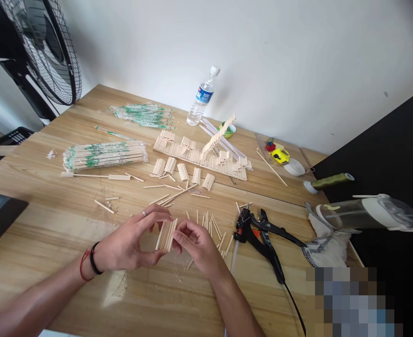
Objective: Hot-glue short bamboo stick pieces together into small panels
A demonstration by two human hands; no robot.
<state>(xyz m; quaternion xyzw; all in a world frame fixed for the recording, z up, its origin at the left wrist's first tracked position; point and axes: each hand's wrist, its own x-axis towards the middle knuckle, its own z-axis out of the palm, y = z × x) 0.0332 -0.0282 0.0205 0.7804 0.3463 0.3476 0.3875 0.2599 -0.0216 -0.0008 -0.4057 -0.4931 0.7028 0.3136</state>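
Between my two hands is a small panel of wooden sticks laid side by side, held just above the table. My left hand grips its top and bottom ends between thumb and fingers. At the panel's right edge, my right hand pinches with thumb and forefinger. Short loose sticks lie beyond and beside my right hand. Several similar finished panels sit farther back, before a long stick-built model with a slanted beam rising from it.
A black glue gun and pliers lie to the right, near a cloth and a clear tumbler. Packs of wrapped chopsticks are at left. A water bottle, yellow tape measure and fan stand farther off.
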